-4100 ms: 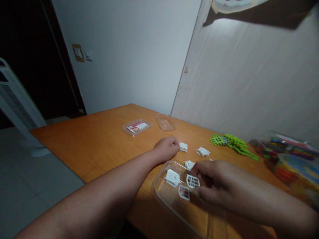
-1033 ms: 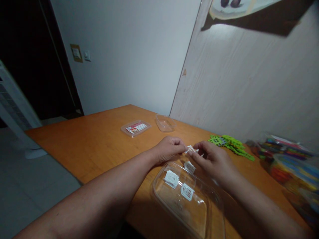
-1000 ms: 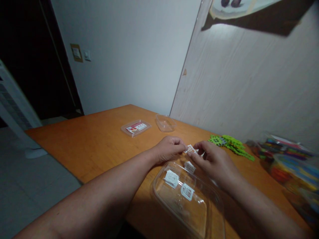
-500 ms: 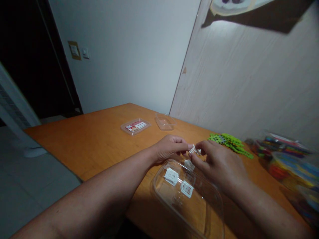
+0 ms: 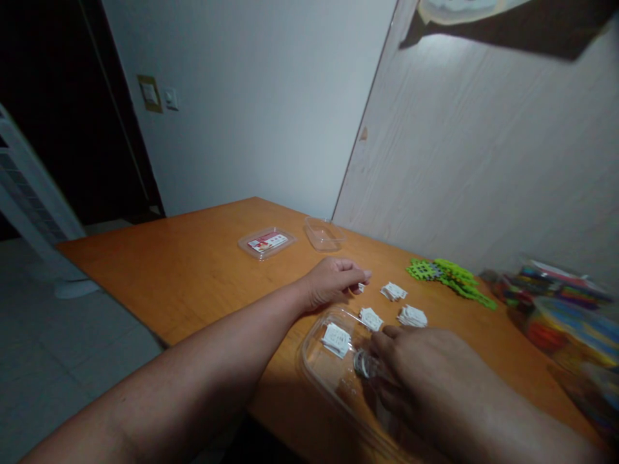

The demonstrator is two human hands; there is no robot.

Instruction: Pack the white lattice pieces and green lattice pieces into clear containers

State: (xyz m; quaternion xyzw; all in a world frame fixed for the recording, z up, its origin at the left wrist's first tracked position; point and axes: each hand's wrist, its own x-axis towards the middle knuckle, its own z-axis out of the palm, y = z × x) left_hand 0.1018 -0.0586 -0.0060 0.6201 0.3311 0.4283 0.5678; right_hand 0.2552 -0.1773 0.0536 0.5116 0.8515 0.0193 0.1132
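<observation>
My left hand (image 5: 336,280) is closed above the table, with the edge of a small white cut-out piece (image 5: 361,287) peeking from under its fingers. My right hand (image 5: 425,367) reaches down into a clear plastic container (image 5: 309,370), its fingers pinched at a small white slotted piece (image 5: 362,364); its fingertips are partly hidden and blurred. Left of those fingers, a stack of white pieces (image 5: 336,339) shows at the container. Just beyond its far rim are a white pile (image 5: 371,319), another pile (image 5: 394,291) and a third pile (image 5: 412,316).
Farther back on the wooden table (image 5: 193,270) lie a labelled clear lid (image 5: 267,243) and a small clear tub (image 5: 324,235). Green interlocking pieces (image 5: 449,277) rest near the wall. Blurred tubs of colourful items (image 5: 570,328) crowd the right side.
My right hand has parted from my left hand and come down and nearer, into the clear container. Two white piles it was covering now show. My left hand has barely moved.
</observation>
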